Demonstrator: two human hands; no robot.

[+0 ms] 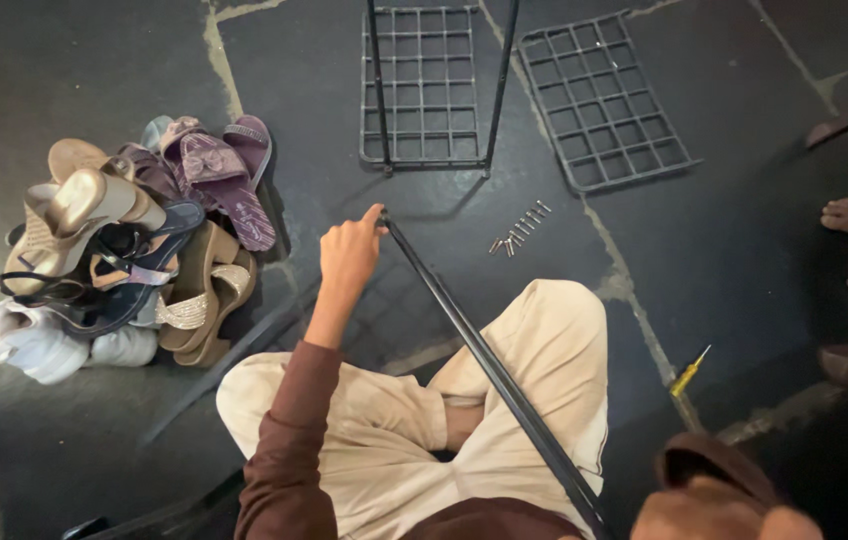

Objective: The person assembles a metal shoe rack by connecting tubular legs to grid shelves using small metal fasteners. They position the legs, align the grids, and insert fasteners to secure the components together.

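On the dark stone floor, a seated person's left hand [351, 252] pinches the far end of a black metal rod [484, 365].
The rod slants across the lap — toward the right hand [719, 510], its grip unreadable; screws [519, 228] near; shoe pile [124, 250] left.

Single head view, steeply downward (close over lap) onto stone floor [94, 60].

Your left hand [349, 252] reaches forward, arm extended, fingers curled with the forefinger tip raised. Your right hand [714, 505] sits low, close to your body, bent at the wrist.
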